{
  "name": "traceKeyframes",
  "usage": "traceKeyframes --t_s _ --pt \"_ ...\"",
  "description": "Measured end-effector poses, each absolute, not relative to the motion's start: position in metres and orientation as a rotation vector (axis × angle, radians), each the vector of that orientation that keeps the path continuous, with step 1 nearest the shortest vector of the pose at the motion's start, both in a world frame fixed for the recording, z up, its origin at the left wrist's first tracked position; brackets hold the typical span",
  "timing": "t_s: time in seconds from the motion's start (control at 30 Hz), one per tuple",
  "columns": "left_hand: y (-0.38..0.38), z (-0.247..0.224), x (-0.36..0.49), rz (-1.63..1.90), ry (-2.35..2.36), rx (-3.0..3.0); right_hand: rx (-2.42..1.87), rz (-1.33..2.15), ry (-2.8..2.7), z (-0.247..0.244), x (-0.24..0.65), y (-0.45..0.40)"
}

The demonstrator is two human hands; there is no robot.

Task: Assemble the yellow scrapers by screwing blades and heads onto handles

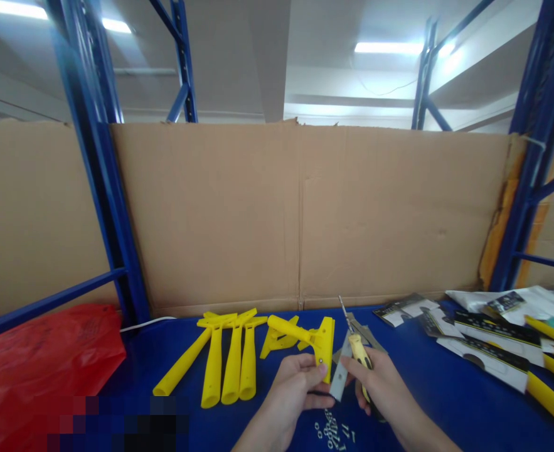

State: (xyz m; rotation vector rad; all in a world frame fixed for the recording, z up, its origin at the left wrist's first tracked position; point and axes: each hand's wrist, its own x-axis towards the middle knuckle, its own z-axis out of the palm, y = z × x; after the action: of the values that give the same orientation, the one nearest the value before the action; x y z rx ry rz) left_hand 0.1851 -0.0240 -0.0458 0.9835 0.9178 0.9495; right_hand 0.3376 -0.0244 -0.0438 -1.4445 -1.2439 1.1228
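My left hand (292, 390) is closed around a yellow plastic scraper (324, 344), its short handle pointing left and its wide head upright. A screw head shows near my thumb. In my right hand (386, 378) is a screwdriver (360, 353) with a pale yellow and black handle, its shaft pointing up and away. The same hand's fingers pinch a flat grey metal strip (340, 379) just right of the scraper head. More grey strips (369, 336) lie behind the right hand. Loose screws and small rings (330, 433) are scattered on the blue table below the hands.
Several long yellow handles (212, 364) lie left of my hands, with smaller yellow pieces (279, 336) beside them. A red plastic bag (55, 351) is at far left. Sleeved yellow-handled tools (488, 364) lie right. Cardboard (220, 213) and blue rack posts (117, 220) stand behind.
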Motion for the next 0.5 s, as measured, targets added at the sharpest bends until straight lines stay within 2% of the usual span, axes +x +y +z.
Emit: traceKeyframes --t_s 0.5 --pt "-0.025 -0.044 0.184 0.906 1.024 0.953 -1.793 0.991 -1.385 -0.039 0.362 -0.024"
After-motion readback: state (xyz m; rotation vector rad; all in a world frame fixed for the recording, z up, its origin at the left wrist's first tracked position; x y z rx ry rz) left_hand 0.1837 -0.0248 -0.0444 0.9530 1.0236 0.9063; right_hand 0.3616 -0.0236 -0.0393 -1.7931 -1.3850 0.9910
